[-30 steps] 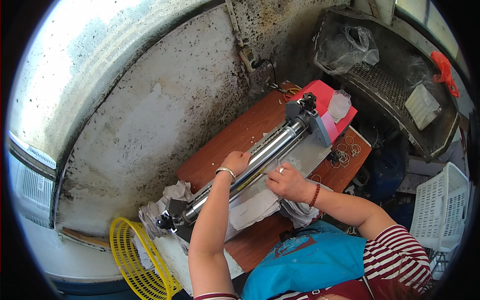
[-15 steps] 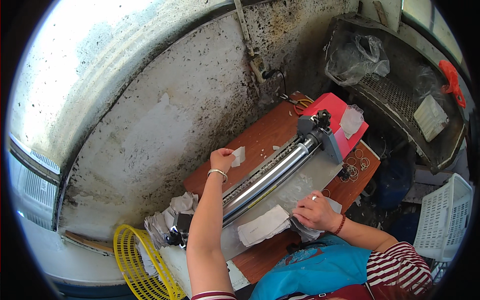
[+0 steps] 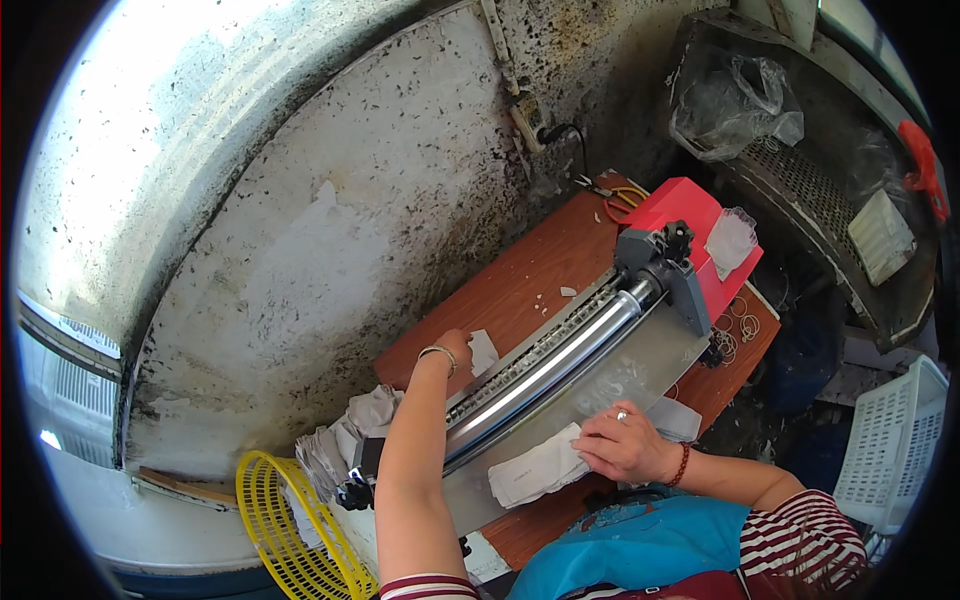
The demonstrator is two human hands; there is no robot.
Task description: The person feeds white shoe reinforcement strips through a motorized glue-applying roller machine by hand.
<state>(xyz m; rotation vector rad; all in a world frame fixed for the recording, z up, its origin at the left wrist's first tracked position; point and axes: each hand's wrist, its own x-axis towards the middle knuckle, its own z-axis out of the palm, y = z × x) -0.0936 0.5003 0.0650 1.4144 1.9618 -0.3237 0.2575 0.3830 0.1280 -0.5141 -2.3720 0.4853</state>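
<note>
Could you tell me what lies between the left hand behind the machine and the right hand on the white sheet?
In the head view, the machine's shiny metal roller runs between the left hand and the right hand, which rests on the white sheet.

I see a reddish-brown wooden table (image 3: pixel 520 285) carrying a grey-and-red roller machine (image 3: pixel 600 330) between my hands.

Small grimy workshop, probably, roller machine (image 3: pixel 560 365) on wooden bench (image 3: pixel 520 290)
</note>
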